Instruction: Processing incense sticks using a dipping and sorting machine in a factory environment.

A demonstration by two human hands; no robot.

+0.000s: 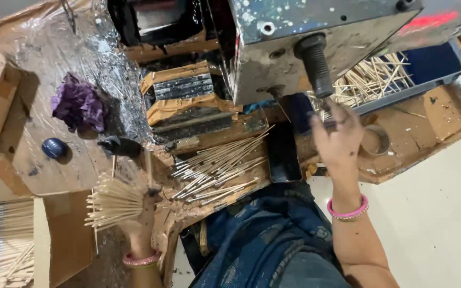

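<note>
The left hand (141, 216) has its fingers clamped on a fanned bundle of thin sticks (114, 202). The right hand (337, 140) curls its fingers around the machine's black handle (316, 65).

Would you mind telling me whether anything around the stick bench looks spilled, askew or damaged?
The coated sticks on the tray lie fanned and crossing rather than squared up. Bare sticks in the blue bin are jumbled every way. The machine housing is paint-spattered and chipped. The left hand grips a splayed bundle; the right hand sits beneath the black handle.
</note>
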